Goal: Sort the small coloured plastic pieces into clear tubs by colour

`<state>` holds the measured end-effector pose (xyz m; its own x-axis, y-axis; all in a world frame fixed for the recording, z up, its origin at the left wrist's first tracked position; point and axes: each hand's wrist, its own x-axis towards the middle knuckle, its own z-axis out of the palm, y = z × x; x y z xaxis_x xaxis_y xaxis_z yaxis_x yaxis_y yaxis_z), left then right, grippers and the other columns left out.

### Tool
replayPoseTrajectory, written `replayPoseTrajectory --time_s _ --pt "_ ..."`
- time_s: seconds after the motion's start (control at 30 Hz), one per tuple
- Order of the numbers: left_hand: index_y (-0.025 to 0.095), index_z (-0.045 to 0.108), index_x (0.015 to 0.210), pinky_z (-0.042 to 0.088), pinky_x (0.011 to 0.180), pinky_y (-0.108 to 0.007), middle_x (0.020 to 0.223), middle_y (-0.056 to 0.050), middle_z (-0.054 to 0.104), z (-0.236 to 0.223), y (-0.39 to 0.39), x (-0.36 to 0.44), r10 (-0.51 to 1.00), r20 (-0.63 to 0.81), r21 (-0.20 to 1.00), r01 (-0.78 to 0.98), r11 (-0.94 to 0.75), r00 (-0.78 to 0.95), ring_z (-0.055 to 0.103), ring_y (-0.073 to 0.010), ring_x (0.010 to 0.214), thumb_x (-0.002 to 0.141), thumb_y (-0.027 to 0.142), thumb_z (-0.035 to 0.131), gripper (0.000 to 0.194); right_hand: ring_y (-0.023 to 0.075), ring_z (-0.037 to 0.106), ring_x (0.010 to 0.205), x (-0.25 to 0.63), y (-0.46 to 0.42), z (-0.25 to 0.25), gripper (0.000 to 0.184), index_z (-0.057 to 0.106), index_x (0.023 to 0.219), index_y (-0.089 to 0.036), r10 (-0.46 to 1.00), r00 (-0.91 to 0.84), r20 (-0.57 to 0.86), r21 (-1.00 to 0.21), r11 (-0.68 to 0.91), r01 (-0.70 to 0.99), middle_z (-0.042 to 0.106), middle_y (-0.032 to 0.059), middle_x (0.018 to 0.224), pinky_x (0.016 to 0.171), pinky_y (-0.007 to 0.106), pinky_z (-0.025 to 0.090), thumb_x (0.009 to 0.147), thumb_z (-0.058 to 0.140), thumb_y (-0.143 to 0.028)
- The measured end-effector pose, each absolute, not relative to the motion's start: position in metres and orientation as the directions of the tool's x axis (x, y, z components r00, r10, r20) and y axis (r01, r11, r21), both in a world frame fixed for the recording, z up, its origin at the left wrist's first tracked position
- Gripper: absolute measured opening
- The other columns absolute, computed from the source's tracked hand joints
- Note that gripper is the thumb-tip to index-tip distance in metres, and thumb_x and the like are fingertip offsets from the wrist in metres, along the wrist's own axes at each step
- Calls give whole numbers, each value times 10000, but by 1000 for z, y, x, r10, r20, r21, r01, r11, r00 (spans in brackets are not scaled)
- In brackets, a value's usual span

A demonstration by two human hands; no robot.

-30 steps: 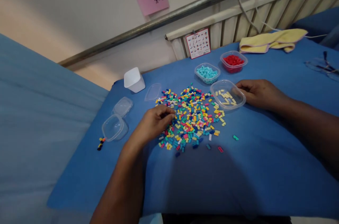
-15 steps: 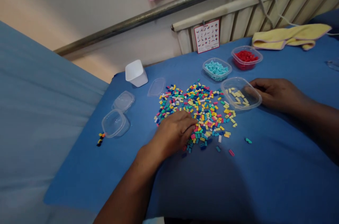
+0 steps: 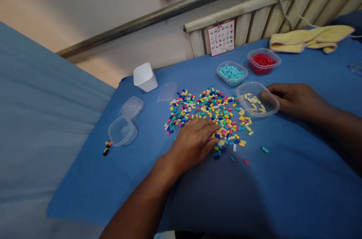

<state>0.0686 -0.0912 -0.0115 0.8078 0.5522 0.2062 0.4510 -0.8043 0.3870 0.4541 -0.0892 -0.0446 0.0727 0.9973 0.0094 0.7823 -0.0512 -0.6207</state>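
Observation:
A heap of small bricks in several colours [image 3: 209, 112] lies on the blue cloth [image 3: 283, 178]. My left hand [image 3: 194, 141] rests palm down on the near left part of the heap, fingers bent and close together over the bricks. What the fingertips pinch, if anything, is hidden. My right hand [image 3: 295, 99] lies against the right side of a clear tub [image 3: 257, 99] that holds pale yellow bricks, its fingers curled on the rim.
Behind the heap stand a tub of light blue bricks [image 3: 232, 73] and a tub of red bricks [image 3: 263, 60]. At the left are a white cup [image 3: 144, 77], two clear lids [image 3: 167, 92], an empty clear tub [image 3: 122, 131] and a few dark bricks [image 3: 106, 148]. A yellow towel [image 3: 311, 38] lies far right.
My left hand slid from the heap's left edge toward its near middle, covering more bricks. The head camera shifted early on; my right hand has stayed at the yellow-brick tub.

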Motion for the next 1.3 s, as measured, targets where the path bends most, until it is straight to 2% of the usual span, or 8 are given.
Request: replayPoseTrajectory --time_s 0.17,0.43,0.8,0.87,0.93,1.07,1.17,1.3 --pt "169 705 1362 599 1013 -476 1234 -120 812 -14 -94 72 579 205 386 479 -789 789 749 -276 1140 1116 257 623 273 270 768 830 452 -90 -43 641 817 992 -231 998 63 14 -645 -39 763 852 66 933 726 358 522 965 591 -831" --pt "161 696 1375 598 1018 -478 1253 -124 801 -10 -93 70 561 181 366 475 -801 808 739 -293 1170 1096 239 649 293 258 765 832 456 -88 -49 632 828 1016 -251 998 52 39 -639 -15 769 854 53 943 710 345 522 984 579 -832" --pt "165 769 1145 559 928 -444 1053 -116 781 -7 -95 83 585 143 273 537 -798 798 710 -261 1000 1141 276 552 244 264 764 837 455 -88 -46 665 836 1021 -239 998 61 32 -620 -29 784 851 69 947 708 343 517 978 567 -846" --pt "183 752 1138 554 945 -436 1062 -102 786 -6 -94 81 626 146 350 552 -757 766 712 -250 1002 1115 269 592 183 267 765 841 455 -88 -47 671 836 1026 -239 998 59 25 -619 -31 785 850 69 945 704 345 514 974 565 -852" --pt "204 744 1117 561 909 -399 1027 -71 782 -5 -92 78 709 141 524 555 -646 691 712 -222 960 1090 288 633 141 271 768 851 455 -88 -47 667 832 1022 -243 998 60 19 -622 -35 782 854 67 953 708 350 516 972 565 -851" --pt "194 730 1084 529 699 -280 892 -18 720 -5 -84 73 867 -34 881 424 -209 497 657 -145 770 1014 395 742 213 280 777 866 452 -88 -45 656 828 998 -251 998 68 16 -631 -43 775 863 67 973 735 366 528 964 562 -850" --pt "179 718 1029 519 676 -244 879 -8 710 -6 -78 72 887 -133 957 290 -1 442 634 -112 738 918 428 852 304 281 778 860 450 -88 -42 645 832 990 -256 996 85 11 -625 -59 779 863 62 960 740 372 523 957 565 -842" --pt "177 710 986 555 705 -244 854 1 716 -7 -73 72 892 -187 972 207 108 412 661 -103 734 843 382 917 325 283 779 884 450 -88 -42 569 835 997 -257 997 70 18 -614 -45 788 868 64 995 756 371 517 983 570 -761"
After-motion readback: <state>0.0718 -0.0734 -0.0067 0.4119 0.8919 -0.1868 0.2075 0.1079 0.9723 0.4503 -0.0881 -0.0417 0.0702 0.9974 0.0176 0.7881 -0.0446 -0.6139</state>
